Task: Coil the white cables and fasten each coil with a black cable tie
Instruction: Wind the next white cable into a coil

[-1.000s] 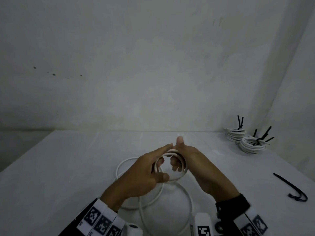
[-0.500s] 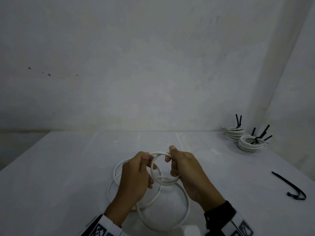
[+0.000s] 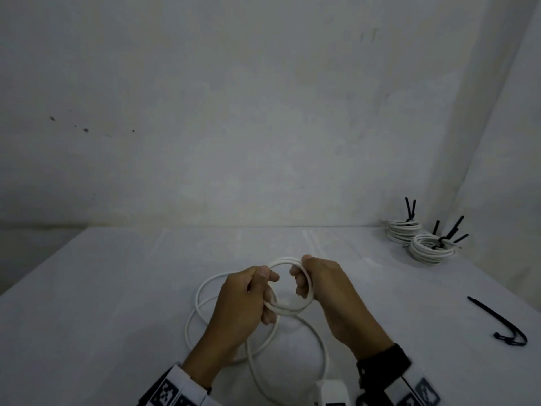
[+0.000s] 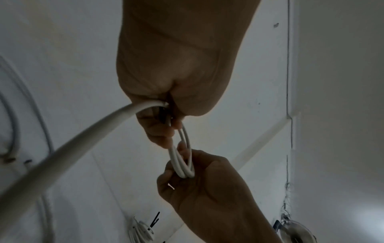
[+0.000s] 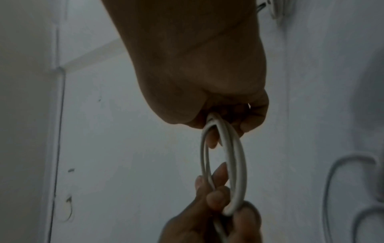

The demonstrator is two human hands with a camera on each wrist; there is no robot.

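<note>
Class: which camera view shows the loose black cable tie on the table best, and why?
The head view: the loose black cable tie lies in full on the table, right of both hands. Neither wrist view shows it; they show mainly hands and coil.

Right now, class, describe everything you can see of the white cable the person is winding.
The white cable is round, smooth and plastic-looking. Part is wound into a small coil of a few turns, held up above the table: the left hand grips its left side, the right hand its right side, fingers through the ring. The rest trails down from the left hand into wide loose loops lying on the table. No tie is on it yet.
</note>
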